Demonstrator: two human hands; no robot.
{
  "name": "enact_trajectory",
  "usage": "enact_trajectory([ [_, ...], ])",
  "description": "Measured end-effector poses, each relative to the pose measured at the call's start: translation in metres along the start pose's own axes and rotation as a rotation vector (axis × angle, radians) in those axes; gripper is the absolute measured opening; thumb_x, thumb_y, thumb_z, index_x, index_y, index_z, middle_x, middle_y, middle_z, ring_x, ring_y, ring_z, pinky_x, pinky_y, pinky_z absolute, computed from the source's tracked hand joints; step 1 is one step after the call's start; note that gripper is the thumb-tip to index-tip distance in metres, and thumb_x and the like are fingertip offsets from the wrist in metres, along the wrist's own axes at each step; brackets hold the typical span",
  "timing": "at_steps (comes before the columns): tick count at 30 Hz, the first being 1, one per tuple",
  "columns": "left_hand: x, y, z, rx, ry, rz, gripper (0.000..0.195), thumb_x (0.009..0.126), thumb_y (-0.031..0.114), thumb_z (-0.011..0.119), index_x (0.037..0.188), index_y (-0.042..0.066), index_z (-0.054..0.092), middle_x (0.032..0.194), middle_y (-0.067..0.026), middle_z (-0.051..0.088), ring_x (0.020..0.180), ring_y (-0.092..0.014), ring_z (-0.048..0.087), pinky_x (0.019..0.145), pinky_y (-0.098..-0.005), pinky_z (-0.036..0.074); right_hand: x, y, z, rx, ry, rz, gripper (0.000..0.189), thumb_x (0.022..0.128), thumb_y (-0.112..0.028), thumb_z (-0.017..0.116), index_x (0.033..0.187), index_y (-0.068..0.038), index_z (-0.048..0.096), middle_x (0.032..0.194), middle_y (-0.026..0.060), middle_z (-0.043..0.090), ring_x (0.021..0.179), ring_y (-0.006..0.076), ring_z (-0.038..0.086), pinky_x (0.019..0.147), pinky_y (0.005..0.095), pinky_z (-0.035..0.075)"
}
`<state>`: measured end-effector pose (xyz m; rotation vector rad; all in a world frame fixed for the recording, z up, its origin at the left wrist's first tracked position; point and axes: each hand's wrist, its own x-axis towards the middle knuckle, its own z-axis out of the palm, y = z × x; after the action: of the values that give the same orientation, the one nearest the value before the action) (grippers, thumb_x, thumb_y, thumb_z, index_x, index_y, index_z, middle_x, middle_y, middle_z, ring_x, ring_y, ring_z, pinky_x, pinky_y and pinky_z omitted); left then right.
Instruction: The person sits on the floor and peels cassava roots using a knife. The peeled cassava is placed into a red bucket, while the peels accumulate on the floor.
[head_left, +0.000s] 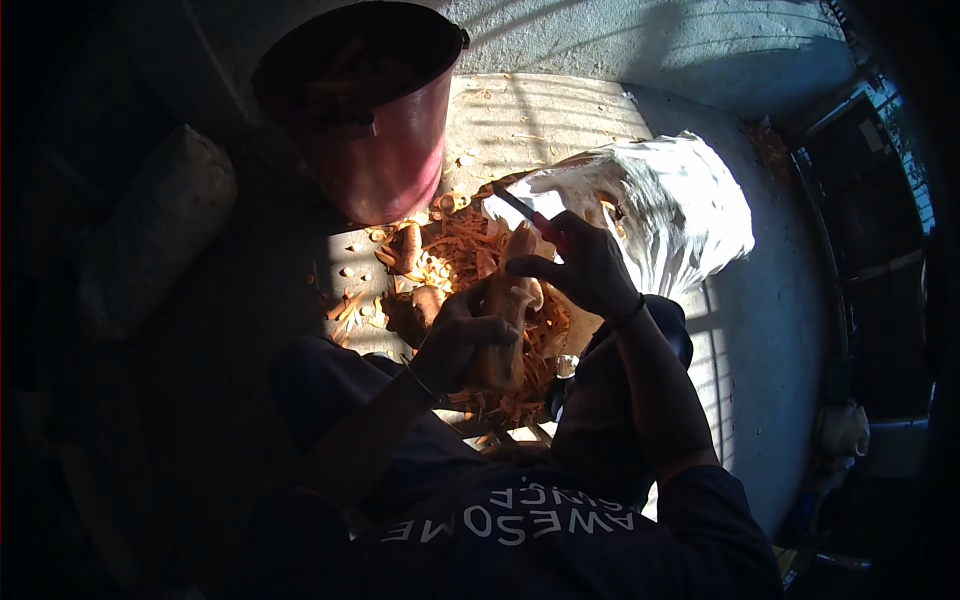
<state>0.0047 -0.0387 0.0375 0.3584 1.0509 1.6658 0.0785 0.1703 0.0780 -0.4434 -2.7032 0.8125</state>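
Note:
My left hand (457, 337) grips a thick orange root vegetable (504, 364), which looks like a large carrot, and tilts its narrow end away from me. Around a knife's red handle (551, 234) closes my right hand (596, 266), its thumb resting near the root's upper part. The dark knife blade (516, 202) points up and left, apart from the root. A curl of peel (535, 294) hangs off the root's right side. Below both hands lies a heap of orange peelings (469, 244), with another root piece (427, 304) left of my left hand.
A deep red bucket (409, 161) with orange pieces inside stands beyond the heap. To the right lies a white woven sack (682, 202), its mouth towards the peelings. Another filled sack (161, 232) sits in shadow at left. Scraps litter the concrete floor (517, 112) near a wall (675, 37).

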Motion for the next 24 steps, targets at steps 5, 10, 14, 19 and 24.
enact_trajectory([
  [5, 0.001, 0.003, 0.004, -0.054, -0.051, -0.09, 0.071, 0.072, 0.006, 0.075, 0.138, 0.0, 0.05, 0.109, -0.0063, 0.061, 0.096, -0.016, 0.063, 0.084, -0.0316, 0.056, 0.026, 0.029, -0.013, -0.135, 0.27, 0.274, 0.06, 0.08, -0.055, 0.079, 0.1, 0.0, 0.065, 0.082, 0.0176, 0.068, 0.075, 0.0315, 0.067, 0.069, 0.0411, 0.051],
  [10, 0.006, 0.005, 0.0, -0.138, -0.024, -0.065, 0.065, 0.077, 0.007, 0.072, 0.138, 0.002, 0.051, 0.11, -0.0063, 0.061, 0.096, -0.015, 0.064, 0.084, -0.0314, 0.057, 0.016, 0.049, -0.005, 0.175, -0.051, 0.246, 0.062, 0.081, -0.053, 0.08, 0.107, 0.001, 0.065, 0.093, 0.0164, 0.069, 0.085, 0.0272, 0.069, 0.075, 0.0399, 0.052],
  [14, 0.013, -0.006, -0.012, -0.353, -0.052, -0.041, 0.061, 0.079, 0.008, 0.069, 0.137, 0.001, 0.051, 0.111, -0.0065, 0.062, 0.097, -0.015, 0.064, 0.085, -0.031, 0.057, -0.005, 0.002, 0.008, 0.133, -0.118, -0.05, 0.051, 0.077, -0.044, 0.087, 0.099, -0.006, 0.062, 0.068, 0.0052, 0.056, 0.063, 0.0134, 0.053, 0.06, 0.0317, 0.043],
  [19, 0.011, 0.002, 0.002, -0.252, -0.119, -0.106, 0.06, 0.08, 0.008, 0.068, 0.137, 0.0, 0.051, 0.112, -0.0067, 0.062, 0.099, -0.015, 0.064, 0.085, -0.0304, 0.057, 0.018, 0.053, -0.003, -0.02, 0.275, 0.275, 0.057, 0.083, -0.05, 0.08, 0.105, -0.001, 0.063, 0.076, 0.0148, 0.066, 0.069, 0.0255, 0.066, 0.064, 0.0389, 0.049],
  [24, 0.014, -0.009, -0.003, -0.197, -0.08, -0.049, 0.067, 0.078, 0.008, 0.07, 0.14, 0.0, 0.049, 0.116, -0.0079, 0.062, 0.102, -0.017, 0.064, 0.087, -0.0307, 0.056, 0.001, 0.0, 0.001, 0.064, 0.032, -0.063, 0.063, 0.071, -0.05, 0.09, 0.109, -0.007, 0.062, 0.082, 0.0083, 0.065, 0.075, 0.019, 0.067, 0.068, 0.0359, 0.049],
])
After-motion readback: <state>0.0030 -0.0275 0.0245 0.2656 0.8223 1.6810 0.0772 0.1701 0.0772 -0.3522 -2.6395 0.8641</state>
